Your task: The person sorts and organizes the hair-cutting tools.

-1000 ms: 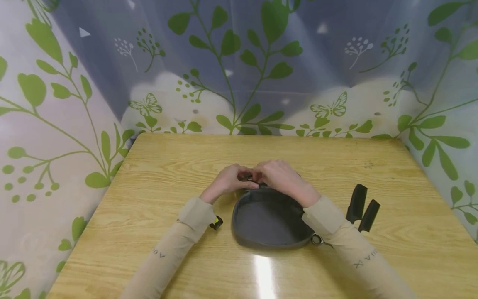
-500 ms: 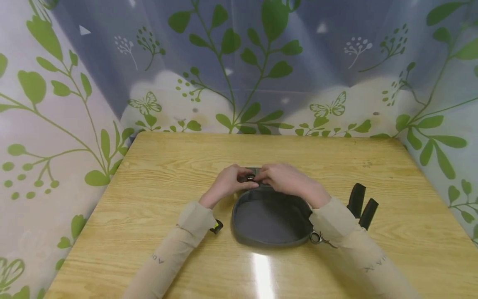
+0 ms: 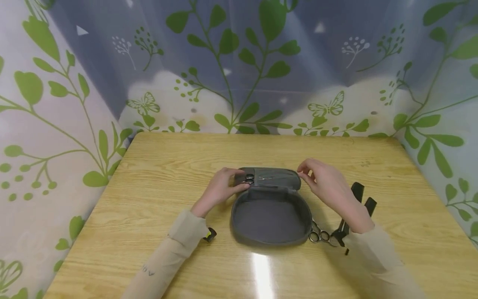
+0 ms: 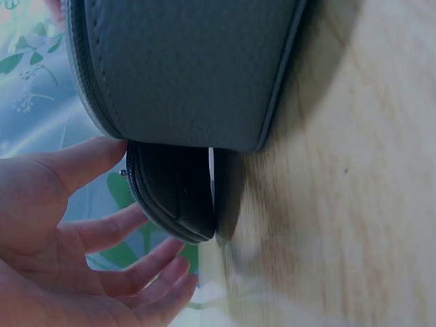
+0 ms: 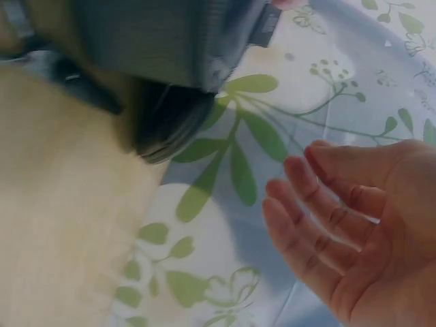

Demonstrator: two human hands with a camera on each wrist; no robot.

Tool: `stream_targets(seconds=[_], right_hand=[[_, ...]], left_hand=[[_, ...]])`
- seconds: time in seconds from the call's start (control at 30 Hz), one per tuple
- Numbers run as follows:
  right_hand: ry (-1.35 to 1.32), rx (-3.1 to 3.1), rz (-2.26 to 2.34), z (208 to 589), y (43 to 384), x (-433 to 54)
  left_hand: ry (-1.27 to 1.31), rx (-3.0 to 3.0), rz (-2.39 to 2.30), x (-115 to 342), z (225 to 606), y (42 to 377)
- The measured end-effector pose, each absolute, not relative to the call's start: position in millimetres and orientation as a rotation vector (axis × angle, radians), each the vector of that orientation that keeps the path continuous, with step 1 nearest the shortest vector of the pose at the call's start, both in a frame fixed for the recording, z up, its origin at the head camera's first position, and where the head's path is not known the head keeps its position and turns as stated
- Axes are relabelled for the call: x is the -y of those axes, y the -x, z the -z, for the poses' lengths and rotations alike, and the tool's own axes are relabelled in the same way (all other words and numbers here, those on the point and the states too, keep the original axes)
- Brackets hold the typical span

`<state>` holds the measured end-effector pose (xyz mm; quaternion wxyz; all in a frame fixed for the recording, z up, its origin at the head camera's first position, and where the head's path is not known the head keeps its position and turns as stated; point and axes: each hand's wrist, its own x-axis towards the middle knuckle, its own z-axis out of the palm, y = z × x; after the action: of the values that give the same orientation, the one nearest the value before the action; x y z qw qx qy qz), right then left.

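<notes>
A dark grey zip case (image 3: 271,241) lies unfolded on the table, its lid (image 3: 280,179) flat behind the deep half. Scissors (image 3: 249,179) with dark finger rings sit at the lid's left end, their blades hidden by a pocket flap. My left hand (image 3: 218,189) spans that end, index finger at the far edge and thumb near the hinge; in the left wrist view the thumb touches the case (image 4: 184,75) and the other fingers are loosely bent. Off the lid's right end, my right hand (image 3: 328,182) hovers with relaxed fingers, holding nothing.
Another pair of scissors (image 3: 315,236) lies against the case's right side. Two black combs (image 3: 357,191) stick out from behind the right forearm. A black object with a yellow patch (image 3: 210,235) is beside the left cuff. Patterned curtains (image 3: 239,83) surround the wooden table (image 3: 168,158).
My right hand has left the scissors in the lid and moved right, past the lid's end. The left hand has shifted slightly left, uncovering the lid and its scissors.
</notes>
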<state>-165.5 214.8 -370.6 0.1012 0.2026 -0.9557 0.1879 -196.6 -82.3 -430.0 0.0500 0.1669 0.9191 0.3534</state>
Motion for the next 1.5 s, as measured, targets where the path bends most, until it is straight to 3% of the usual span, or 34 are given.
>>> stream_targets(seconds=[0.33,0.6,1.5], right_hand=[[-0.491,2.961,-0.46,398,146,-233],[-0.426,3.129,-0.433,417,139,-231],[-0.195,3.312,-0.636,429,135,-226]], left_hand=[[-0.322,-2.784,-1.12,81,434,190],[-0.349,-2.771,-1.085,77,436,191],[-0.287,-2.703,-1.207,75,439,185]])
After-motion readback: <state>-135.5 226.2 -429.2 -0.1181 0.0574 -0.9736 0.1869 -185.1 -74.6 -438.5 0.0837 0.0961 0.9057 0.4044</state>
